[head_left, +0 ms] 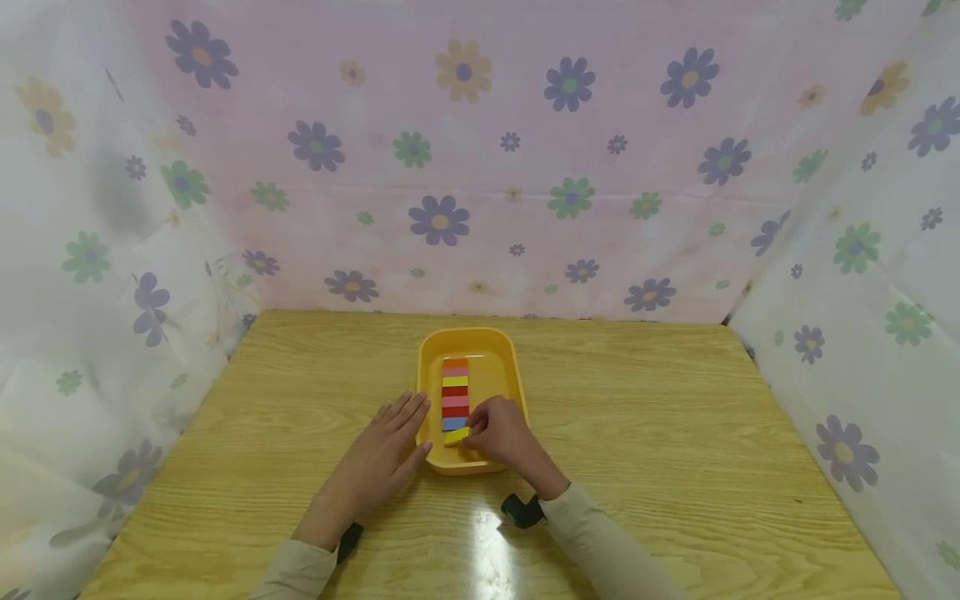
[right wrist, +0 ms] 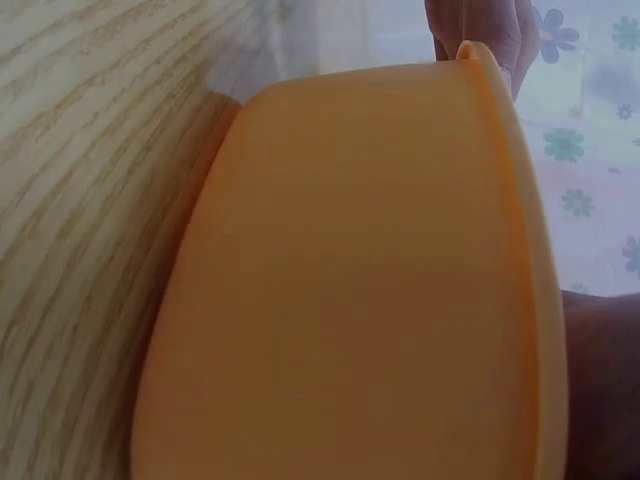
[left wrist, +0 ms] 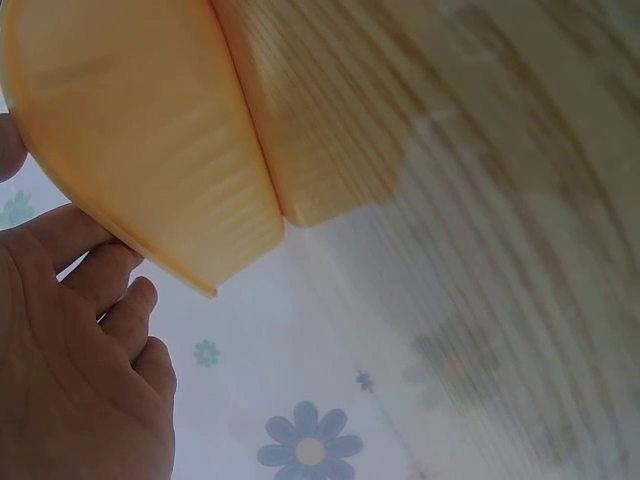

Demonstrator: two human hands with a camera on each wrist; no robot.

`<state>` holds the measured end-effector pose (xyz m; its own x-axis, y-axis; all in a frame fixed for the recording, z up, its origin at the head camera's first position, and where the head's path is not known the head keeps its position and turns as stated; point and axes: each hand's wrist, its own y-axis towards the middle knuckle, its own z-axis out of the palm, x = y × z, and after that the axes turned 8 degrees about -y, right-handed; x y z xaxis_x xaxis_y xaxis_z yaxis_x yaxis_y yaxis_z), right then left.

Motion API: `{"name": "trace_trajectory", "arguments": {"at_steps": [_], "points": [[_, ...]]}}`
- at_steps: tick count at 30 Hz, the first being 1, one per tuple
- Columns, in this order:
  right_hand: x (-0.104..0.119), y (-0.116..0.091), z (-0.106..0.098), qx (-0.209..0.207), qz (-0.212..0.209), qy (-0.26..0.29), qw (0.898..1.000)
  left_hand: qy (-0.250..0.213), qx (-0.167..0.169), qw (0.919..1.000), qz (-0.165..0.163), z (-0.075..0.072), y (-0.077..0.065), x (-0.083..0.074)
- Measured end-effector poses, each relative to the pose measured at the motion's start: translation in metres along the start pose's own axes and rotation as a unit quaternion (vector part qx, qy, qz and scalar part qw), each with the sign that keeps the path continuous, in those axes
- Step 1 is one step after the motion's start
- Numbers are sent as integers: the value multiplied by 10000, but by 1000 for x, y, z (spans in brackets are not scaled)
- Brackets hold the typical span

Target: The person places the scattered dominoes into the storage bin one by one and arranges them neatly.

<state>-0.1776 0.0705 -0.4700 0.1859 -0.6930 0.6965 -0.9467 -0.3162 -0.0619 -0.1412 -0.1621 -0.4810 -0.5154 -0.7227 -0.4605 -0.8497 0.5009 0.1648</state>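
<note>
A yellow-orange plastic tray (head_left: 504, 342) stands on the wooden table in the head view. Along its left half runs a row of flat coloured blocks (head_left: 454, 392) in orange, pink, yellow, red and blue. At the near end of that row my right hand (head_left: 501, 432) pinches a yellow block (head_left: 456, 436), which lies slightly askew. My left hand (head_left: 378, 460), fingers extended, rests its fingertips on the tray's left rim. In the left wrist view the fingers (left wrist: 105, 275) touch the rim from outside. The tray wall (right wrist: 350, 280) hides most of the right hand in the right wrist view.
The wood-grain table (head_left: 645, 433) stretches out on both sides of the tray. Flower-patterned sheets (head_left: 517, 167) stand behind the table and at its left and right. Dark wrist-worn devices (head_left: 521, 510) show below the wrists.
</note>
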Motion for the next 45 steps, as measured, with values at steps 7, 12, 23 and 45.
{"name": "trace_trajectory", "arguments": {"at_steps": [7, 12, 23, 45], "points": [[6, 1, -1, 146, 292, -344, 9989, 48, 7, 10000, -16, 0, -1, 1], [7, 4, 1, 197, 536, -646, 9963, 30, 13, 10000, -23, -1, -1, 1], [11, 4, -1, 290, 617, -845, 9941, 55, -154, 9998, 90, 0, -1, -1], [7, 7, 3, 295, 783, -960, 9919, -18, 21, 10000, -77, -2, 0, -2]]}}
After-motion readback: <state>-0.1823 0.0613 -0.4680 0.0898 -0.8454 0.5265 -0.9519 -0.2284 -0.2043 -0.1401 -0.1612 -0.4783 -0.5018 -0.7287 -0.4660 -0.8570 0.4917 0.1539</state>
